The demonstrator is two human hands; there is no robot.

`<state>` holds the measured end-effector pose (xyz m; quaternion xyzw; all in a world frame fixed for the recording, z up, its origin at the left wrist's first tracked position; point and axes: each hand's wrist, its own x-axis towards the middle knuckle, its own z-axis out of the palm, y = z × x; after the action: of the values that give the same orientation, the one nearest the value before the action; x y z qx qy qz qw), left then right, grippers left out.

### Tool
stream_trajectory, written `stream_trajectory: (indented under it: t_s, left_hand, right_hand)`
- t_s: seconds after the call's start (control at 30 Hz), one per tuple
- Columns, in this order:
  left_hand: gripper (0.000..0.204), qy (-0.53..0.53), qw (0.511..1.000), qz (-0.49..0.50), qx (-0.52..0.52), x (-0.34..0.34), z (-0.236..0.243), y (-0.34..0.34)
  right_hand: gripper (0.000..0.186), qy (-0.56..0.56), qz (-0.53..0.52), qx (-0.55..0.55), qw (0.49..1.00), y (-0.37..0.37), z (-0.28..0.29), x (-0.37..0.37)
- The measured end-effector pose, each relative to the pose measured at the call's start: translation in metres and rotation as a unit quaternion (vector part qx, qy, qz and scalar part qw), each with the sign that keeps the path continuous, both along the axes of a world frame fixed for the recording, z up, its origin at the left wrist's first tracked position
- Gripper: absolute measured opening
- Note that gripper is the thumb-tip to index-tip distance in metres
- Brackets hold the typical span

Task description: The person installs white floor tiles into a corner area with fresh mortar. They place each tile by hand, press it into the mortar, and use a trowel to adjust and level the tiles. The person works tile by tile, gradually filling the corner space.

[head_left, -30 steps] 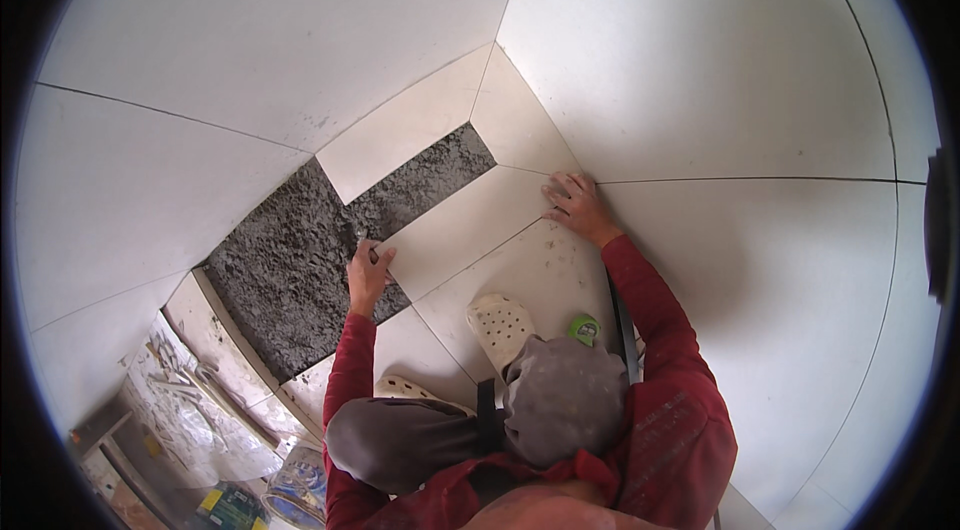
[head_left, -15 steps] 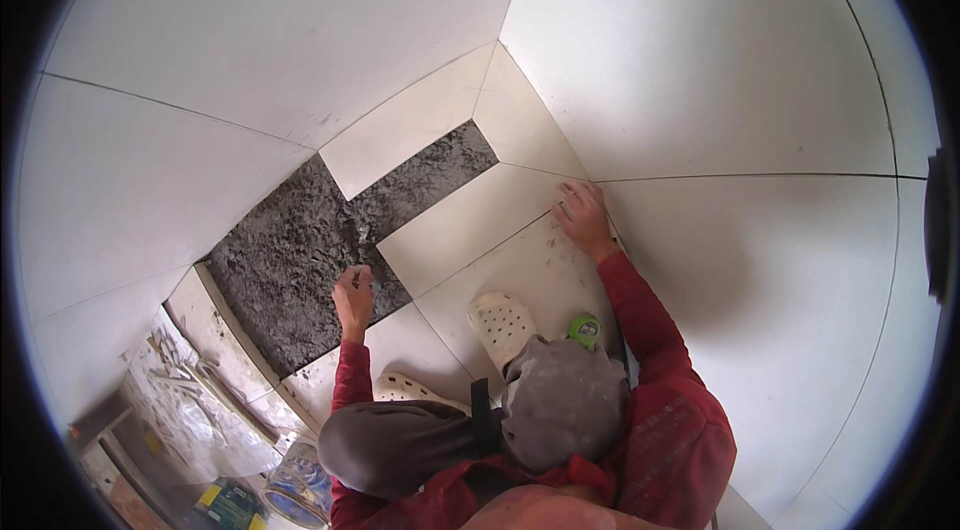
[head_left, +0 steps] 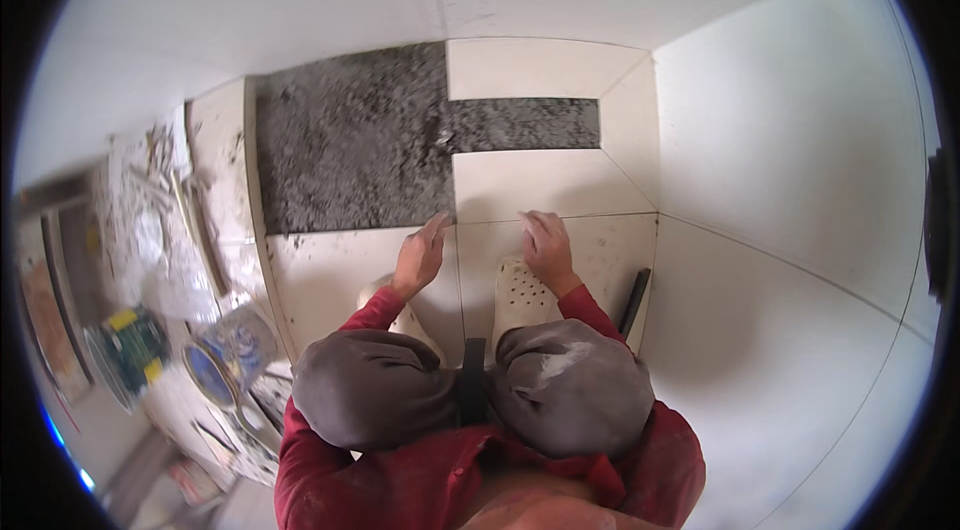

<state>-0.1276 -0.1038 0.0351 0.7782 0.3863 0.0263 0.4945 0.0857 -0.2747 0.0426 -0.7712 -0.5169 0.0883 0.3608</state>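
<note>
My left hand [head_left: 421,256] hovers over the pale floor tiles, its fingers stretched toward the corner of the dark grey mortar bed [head_left: 345,135]. To the right, my right hand [head_left: 548,250] hangs above the tile joint beside the cream cut tile [head_left: 530,180], fingers loosely extended. Nothing shows in either hand. A narrow strip of mortar runs between that cut tile and another cream tile [head_left: 525,68] along the back wall. Where the strip meets the wide bed, a small light lump [head_left: 444,138] rests.
Around me rise large white wall tiles [head_left: 790,120]. A dark bar [head_left: 635,302] leans near my right knee, and a pale clog [head_left: 522,296] is on my foot. At left are a raised sill [head_left: 250,145], a clear bucket [head_left: 232,348] and a green container [head_left: 135,355].
My view has turned right and I have squared up to the mortar bed. My right hand has left the wall edge and come in toward my left. The green round object is out of sight.
</note>
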Motion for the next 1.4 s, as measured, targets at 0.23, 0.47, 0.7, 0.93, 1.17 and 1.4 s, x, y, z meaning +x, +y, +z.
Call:
stream_trajectory:
  t_s: [0.23,0.47,0.7,0.93,1.17,1.4]
  left_hand:
    - [0.047,-0.028,0.998,0.048,-0.027,-0.016,0.005,-0.013]
    - [0.056,-0.069,0.997,0.016,0.009,-0.009,-0.018,-0.026]
    - [0.059,-0.057,0.998,-0.01,0.028,-0.01,-0.023,-0.024]
    - [0.059,-0.05,0.998,-0.027,0.028,-0.013,-0.024,-0.019]
    - [0.056,-0.012,0.991,-0.084,0.108,-0.017,-0.025,-0.017]
    - [0.047,-0.035,0.981,-0.053,0.184,-0.024,-0.017,-0.001]
  right_hand:
    - [0.036,-0.088,0.086,-0.076,0.989,0.077,0.009,0.032]
    - [0.047,-0.175,0.135,-0.164,0.961,0.11,0.002,0.055]
    - [0.048,-0.168,0.108,-0.176,0.964,0.098,-0.013,0.045]
    - [0.046,-0.158,0.084,-0.144,0.973,0.096,-0.014,0.041]
    - [0.044,-0.118,0.056,-0.103,0.986,0.084,-0.006,0.028]
    - [0.035,-0.05,0.031,-0.073,0.996,0.055,0.004,-0.006]
